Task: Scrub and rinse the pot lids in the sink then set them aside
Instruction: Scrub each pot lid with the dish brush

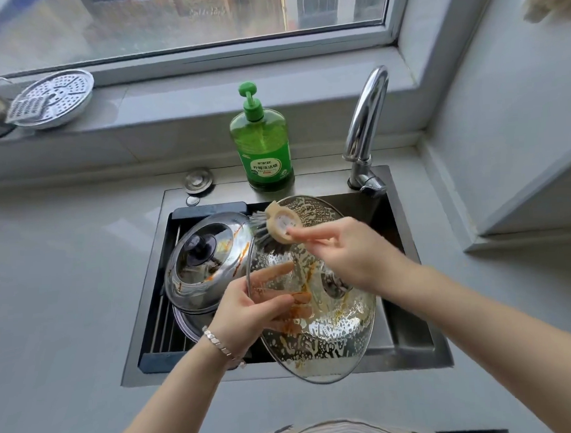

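Left hand [249, 313] grips glass lid [329, 342] by rim over sink [414, 345], fingers blurred behind soapy glass; right hand [344, 249] above it, fingertips pinching brush [279, 223], bristles partly hidden; steel lid [204, 262] just left

The glass lid [332, 342] you hold is clear and glossy, filmed with white suds and orange grease streaks, with a bright metal rim. The steel lid [212, 285] at the sink's left side is polished mirror-smooth, with a black plastic knob [199, 249]. Your brush [283, 223] has a pale matt body and dark plastic bristles. The sink [230, 192] is dull brushed metal, and the tap [368, 114] at its back right corner is shiny chrome. The soap bottle [263, 145] on its back edge is translucent green plastic. The countertop [68, 291] looks smooth, matt grey.
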The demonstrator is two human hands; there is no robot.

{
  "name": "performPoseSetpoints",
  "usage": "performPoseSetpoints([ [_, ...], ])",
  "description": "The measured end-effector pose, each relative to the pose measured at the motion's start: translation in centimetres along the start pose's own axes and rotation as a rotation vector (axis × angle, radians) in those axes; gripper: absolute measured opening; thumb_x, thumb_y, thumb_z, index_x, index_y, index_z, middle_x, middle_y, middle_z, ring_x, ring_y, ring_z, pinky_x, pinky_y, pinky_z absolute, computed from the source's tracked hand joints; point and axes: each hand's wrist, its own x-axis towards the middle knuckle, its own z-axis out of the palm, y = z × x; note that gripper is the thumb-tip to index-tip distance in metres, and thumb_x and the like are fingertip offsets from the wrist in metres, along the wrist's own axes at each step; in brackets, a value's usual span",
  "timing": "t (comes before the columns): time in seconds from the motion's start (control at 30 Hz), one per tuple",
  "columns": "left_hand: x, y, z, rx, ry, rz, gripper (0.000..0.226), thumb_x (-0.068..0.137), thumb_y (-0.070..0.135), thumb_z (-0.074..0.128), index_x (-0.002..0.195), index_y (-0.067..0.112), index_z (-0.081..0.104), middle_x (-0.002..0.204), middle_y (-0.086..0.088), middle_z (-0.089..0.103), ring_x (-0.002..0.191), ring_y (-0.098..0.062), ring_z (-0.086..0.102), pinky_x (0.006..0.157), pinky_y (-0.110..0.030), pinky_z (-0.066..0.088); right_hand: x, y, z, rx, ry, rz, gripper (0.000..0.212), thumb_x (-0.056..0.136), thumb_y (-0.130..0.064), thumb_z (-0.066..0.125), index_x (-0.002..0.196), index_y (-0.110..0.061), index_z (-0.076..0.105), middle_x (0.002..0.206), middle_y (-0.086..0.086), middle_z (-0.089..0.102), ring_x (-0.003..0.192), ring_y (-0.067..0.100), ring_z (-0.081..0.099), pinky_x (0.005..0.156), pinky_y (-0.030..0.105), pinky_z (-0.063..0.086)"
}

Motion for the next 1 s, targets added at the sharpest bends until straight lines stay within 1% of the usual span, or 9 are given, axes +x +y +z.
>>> performPoseSetpoints([
  [0.1, -0.1, 0.1, -0.2, 0.012, -0.01, -0.002, 0.039, 0.083, -0.011, 0.056, 0.11, 0.016, 0.058, 0.088, -0.019, 0.072, 0.075, -0.029, 0.072, 0.058, -0.039, 0.059, 1.8, 2.0, -1.8, -0.006, 0.18, 0.166, 0.029, 0.096, -0.021, 0.047, 0.12, -0.029, 0.062, 0.064, -0.017, 0.064, 0.049, 0.008, 0.054, 0.047, 0.028, 0.042],
  [0.17, -0.1, 0.0, 0.1, 0.024, -0.023, -0.015, 0.039, 0.083, -0.011, 0.056, 0.11, 0.017, 0.058, 0.088, -0.019, 0.072, 0.077, -0.029, 0.072, 0.064, -0.043, 0.059, 1.8, 2.2, -1.7, -0.045, 0.16, 0.17, 0.03, 0.097, -0.022, 0.046, 0.122, -0.031, 0.06, 0.074, -0.015, 0.063, 0.059, 0.007, 0.062, 0.056, 0.032, 0.049],
  [0.27, 0.0, -0.1, 0.0, 0.012, -0.018, -0.026, 0.039, 0.083, -0.01, 0.056, 0.111, 0.016, 0.058, 0.089, -0.019, 0.072, 0.077, -0.029, 0.072, 0.067, -0.045, 0.058, 0.7, 0.6, 0.0, 0.001, -0.002, 0.007, 0.03, 0.097, -0.022, 0.047, 0.122, -0.031, 0.06, 0.085, -0.018, 0.066, 0.047, -0.003, 0.047, 0.05, 0.016, 0.041],
  [0.33, -0.1, 0.0, -0.2, -0.022, -0.023, -0.018, 0.039, 0.081, -0.011, 0.056, 0.112, 0.014, 0.058, 0.089, -0.021, 0.072, 0.074, -0.029, 0.072, 0.061, -0.042, 0.059, 1.2, 1.8, -0.8, 0.052, 0.065, 0.06, 0.029, 0.097, -0.021, 0.047, 0.121, -0.027, 0.061, 0.071, -0.021, 0.065, 0.042, 0.002, 0.045, 0.043, 0.018, 0.038],
  [0.43, -0.2, 0.0, -0.3, -0.099, -0.013, 0.009, 0.044, 0.072, -0.005, 0.061, 0.114, 0.009, 0.057, 0.088, -0.023, 0.071, 0.071, -0.029, 0.071, 0.053, -0.035, 0.058, 2.2, 5.7, -2.7, 0.079, 0.222, 0.267, 0.03, 0.095, -0.015, 0.05, 0.123, -0.017, 0.06, 0.069, -0.021, 0.068, 0.065, -0.001, 0.064, 0.06, 0.013, 0.047],
  [0.53, -0.1, 0.2, -0.7, -0.184, 0.089, 0.037, 0.047, 0.067, 0.0, 0.065, 0.112, 0.008, 0.058, 0.083, -0.022, 0.072, 0.068, -0.029, 0.071, 0.052, -0.035, 0.058, 0.1, 9.3, -1.9, 0.175, 0.239, 0.439, 0.032, 0.093, -0.006, 0.051, 0.125, -0.006, 0.057, 0.049, -0.022, 0.046, 0.035, -0.015, 0.044, 0.041, 0.004, 0.036],
  [0.7, 1.1, 0.9, -1.3, -0.276, 0.269, 0.105, 0.041, 0.071, -0.003, 0.063, 0.111, 0.006, 0.059, 0.078, -0.021, 0.071, 0.063, -0.026, 0.07, 0.054, -0.036, 0.059, -4.9, 10.7, 2.1, 0.273, 0.169, 0.498, 0.032, 0.095, -0.006, 0.048, 0.126, -0.013, 0.056, 0.031, -0.019, 0.037, 0.031, -0.004, 0.037, 0.038, 0.007, 0.031],
  [0.83, 2.1, 1.4, -0.8, -0.352, 0.354, 0.125, 0.038, 0.08, -0.008, 0.057, 0.115, 0.005, 0.058, 0.082, -0.025, 0.07, 0.064, -0.026, 0.071, 0.054, -0.035, 0.059, -6.8, 7.8, 3.0, 0.298, 0.091, 0.326, 0.032, 0.095, -0.009, 0.049, 0.118, -0.031, 0.053, 0.038, -0.029, 0.045, 0.045, -0.014, 0.046, 0.059, 0.005, 0.036],
  [1.0, 2.4, 1.9, -0.4, -0.424, 0.386, 0.153, 0.032, 0.085, -0.01, 0.053, 0.113, 0.005, 0.056, 0.067, -0.016, 0.071, 0.052, -0.019, 0.068, 0.046, -0.026, 0.055, -5.1, 9.3, 1.6, 0.25, 0.257, 0.368, 0.029, 0.093, -0.015, 0.054, 0.115, -0.032, 0.062, 0.066, -0.022, 0.065, 0.047, -0.004, 0.043, 0.055, 0.012, 0.033],
])
